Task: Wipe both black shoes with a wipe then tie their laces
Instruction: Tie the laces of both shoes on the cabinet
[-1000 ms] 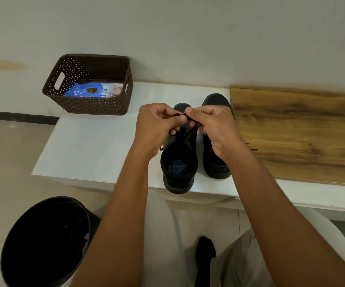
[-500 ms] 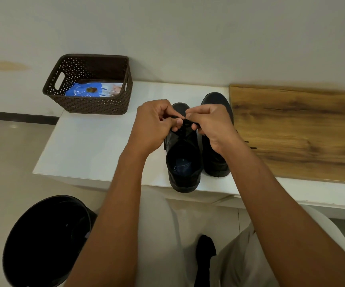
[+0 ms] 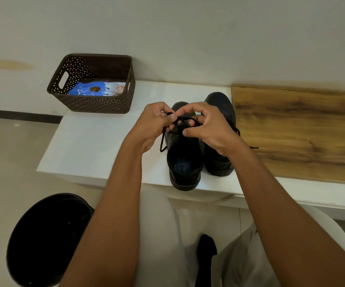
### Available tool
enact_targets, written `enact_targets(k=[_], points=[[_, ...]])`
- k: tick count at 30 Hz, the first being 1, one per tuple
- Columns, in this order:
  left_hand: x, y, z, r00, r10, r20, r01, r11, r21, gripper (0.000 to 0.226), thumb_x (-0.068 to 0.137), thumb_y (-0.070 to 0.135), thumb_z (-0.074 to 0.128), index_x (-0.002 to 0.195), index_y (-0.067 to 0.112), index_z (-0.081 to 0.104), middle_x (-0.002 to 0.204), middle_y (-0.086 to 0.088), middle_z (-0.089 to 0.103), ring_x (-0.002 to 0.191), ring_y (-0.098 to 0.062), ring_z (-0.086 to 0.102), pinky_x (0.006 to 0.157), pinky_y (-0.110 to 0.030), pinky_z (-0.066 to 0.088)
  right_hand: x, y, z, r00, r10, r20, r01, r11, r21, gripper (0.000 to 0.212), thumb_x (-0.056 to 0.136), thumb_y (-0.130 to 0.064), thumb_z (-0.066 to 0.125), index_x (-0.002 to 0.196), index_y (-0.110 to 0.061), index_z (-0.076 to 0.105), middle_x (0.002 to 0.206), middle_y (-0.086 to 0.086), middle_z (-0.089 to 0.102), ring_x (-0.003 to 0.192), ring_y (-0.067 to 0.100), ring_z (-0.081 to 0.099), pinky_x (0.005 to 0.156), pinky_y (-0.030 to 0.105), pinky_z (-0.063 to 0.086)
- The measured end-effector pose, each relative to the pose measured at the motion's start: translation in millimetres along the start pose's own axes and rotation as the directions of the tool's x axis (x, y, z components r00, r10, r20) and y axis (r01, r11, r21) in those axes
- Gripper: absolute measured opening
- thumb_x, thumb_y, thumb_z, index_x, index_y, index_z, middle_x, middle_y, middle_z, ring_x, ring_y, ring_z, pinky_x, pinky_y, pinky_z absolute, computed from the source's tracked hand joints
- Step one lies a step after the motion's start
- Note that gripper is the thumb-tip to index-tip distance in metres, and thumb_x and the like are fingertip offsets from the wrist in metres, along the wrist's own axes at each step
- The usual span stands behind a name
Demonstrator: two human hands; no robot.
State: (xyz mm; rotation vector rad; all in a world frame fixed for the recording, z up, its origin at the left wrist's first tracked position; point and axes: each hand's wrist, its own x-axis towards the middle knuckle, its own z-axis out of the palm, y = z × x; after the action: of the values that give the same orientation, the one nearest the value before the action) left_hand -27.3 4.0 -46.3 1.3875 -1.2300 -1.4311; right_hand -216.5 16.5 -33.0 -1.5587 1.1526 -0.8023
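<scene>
Black lace (image 3: 180, 123) is being worked over the left of two black leather shoes (image 3: 185, 158), both sitting side by side near the front edge of the white tabletop (image 3: 97, 146). Left hand (image 3: 153, 125) is pinching one strand, fingertips pressed together on it; a loose end is hanging down beside the shoe. Right hand (image 3: 206, 129) is holding the loop side, thumb and forefinger closed on the lace. Judging this as mid-knot on shoe one, wiping probably done. The second black shoe (image 3: 219, 154) is sitting just to the right, its lace trailing loose toward the wooden board (image 3: 297, 131), so it looks untied. Next move is likely needing the loop pulled through and both hands drawing apart to cinch. Brown woven plastic basket (image 3: 93, 88) with a blue wipe pack (image 3: 86, 91) is sitting at the back left against the plain wall. Black round bin (image 3: 43, 241) is standing on the tiled floor, lower left.
</scene>
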Motion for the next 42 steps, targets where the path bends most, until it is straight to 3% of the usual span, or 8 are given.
enact_targets(k=[4, 10, 14, 23, 30, 35, 38, 42], points=[[2, 0, 5, 0.999, 0.005, -0.042, -0.005, 1.0, -0.014, 0.01, 0.088, -0.001, 0.067, 0.084, 0.006, 0.061, 0.067, -0.009, 0.063, 0.055, -0.013, 0.054, 0.06, -0.027, 0.046, 2, 1, 11, 0.988, -0.089, -0.127, 0.05, 0.958, -0.281, 0.04, 0.072, -0.006, 0.091, 0.105, -0.027, 0.08, 0.109, -0.007, 0.053, 0.086, 0.002, 0.056, 0.078, 0.009, 0.05], [8, -5, 7, 0.996, 0.016, -0.082, -0.023, 0.996, -0.081, 0.009, 0.091, 0.0, 0.064, 0.084, 0.004, 0.062, 0.068, -0.011, 0.066, 0.057, -0.015, 0.057, 0.061, -0.027, 0.048, 3, 3, 12, 0.943, -0.191, -0.274, 0.095, 0.94, -0.328, 0.003, 0.085, -0.018, 0.083, 0.087, -0.018, 0.081, 0.099, -0.01, 0.064, 0.093, -0.003, 0.061, 0.08, 0.006, 0.044], [11, -14, 9, 0.991, 0.038, -0.127, -0.05, 0.994, -0.099, 0.005, 0.09, -0.002, 0.065, 0.091, -0.004, 0.061, 0.082, -0.018, 0.074, 0.065, -0.022, 0.066, 0.069, -0.031, 0.058, -9, 3, 7, 0.934, -0.186, -0.305, 0.078, 0.939, -0.336, 0.008, 0.086, -0.015, 0.081, 0.08, -0.018, 0.077, 0.097, -0.011, 0.069, 0.094, -0.002, 0.063, 0.083, 0.009, 0.045], [28, -47, 4, 0.921, 0.048, -0.387, 0.063, 0.961, 0.27, 0.016, 0.086, 0.006, 0.07, 0.076, 0.014, 0.061, 0.083, -0.007, 0.071, 0.076, -0.024, 0.07, 0.072, -0.038, 0.061, -62, -3, -7, 0.976, -0.125, -0.179, 0.037, 0.904, -0.427, 0.014, 0.088, -0.011, 0.075, 0.077, -0.02, 0.072, 0.086, -0.013, 0.073, 0.089, 0.004, 0.067, 0.081, 0.017, 0.051], [38, -56, 3, 0.839, -0.05, -0.542, 0.162, 0.974, 0.161, 0.006, 0.083, 0.008, 0.073, 0.083, 0.006, 0.067, 0.083, -0.005, 0.071, 0.078, -0.025, 0.071, 0.077, -0.043, 0.061, -84, 1, -17, 0.988, -0.022, -0.152, -0.051, 0.885, -0.462, 0.017, 0.087, -0.011, 0.072, 0.075, -0.023, 0.07, 0.086, -0.015, 0.072, 0.085, 0.002, 0.067, 0.075, 0.024, 0.054], [37, -54, 5, 0.775, -0.102, -0.624, 0.205, 0.974, 0.095, 0.011, 0.083, 0.005, 0.073, 0.078, 0.011, 0.066, 0.086, -0.006, 0.071, 0.077, -0.024, 0.071, 0.077, -0.042, 0.062, -90, 3, -26, 0.984, 0.007, -0.176, -0.09, 0.881, -0.464, 0.023, 0.086, -0.011, 0.074, 0.072, -0.028, 0.068, 0.086, -0.015, 0.074, 0.084, 0.0, 0.067, 0.069, 0.009, 0.047], [34, -52, 4, 0.81, -0.071, -0.583, 0.183, 0.974, 0.136, 0.005, 0.085, 0.009, 0.073, 0.086, 0.008, 0.068, 0.086, -0.006, 0.072, 0.076, -0.022, 0.07, 0.076, -0.038, 0.061, -89, 1, -26, 0.984, 0.03, -0.173, -0.107, 0.886, -0.451, 0.019, 0.087, -0.014, 0.076, 0.074, -0.026, 0.071, 0.087, -0.016, 0.074, 0.084, 0.001, 0.068, 0.073, 0.017, 0.051], [19, -48, -2, 0.894, -0.062, -0.444, 0.168, 0.965, 0.202, 0.009, 0.088, 0.014, 0.07, 0.094, 0.008, 0.069, 0.089, -0.006, 0.073, 0.074, -0.018, 0.068, 0.077, -0.039, 0.061, -86, -2, -29, 0.989, -0.001, -0.149, -0.065, 0.895, -0.44, 0.008, 0.088, -0.015, 0.079, 0.085, -0.023, 0.079, 0.095, -0.015, 0.074, 0.092, -0.004, 0.065, 0.074, 0.002, 0.04]])
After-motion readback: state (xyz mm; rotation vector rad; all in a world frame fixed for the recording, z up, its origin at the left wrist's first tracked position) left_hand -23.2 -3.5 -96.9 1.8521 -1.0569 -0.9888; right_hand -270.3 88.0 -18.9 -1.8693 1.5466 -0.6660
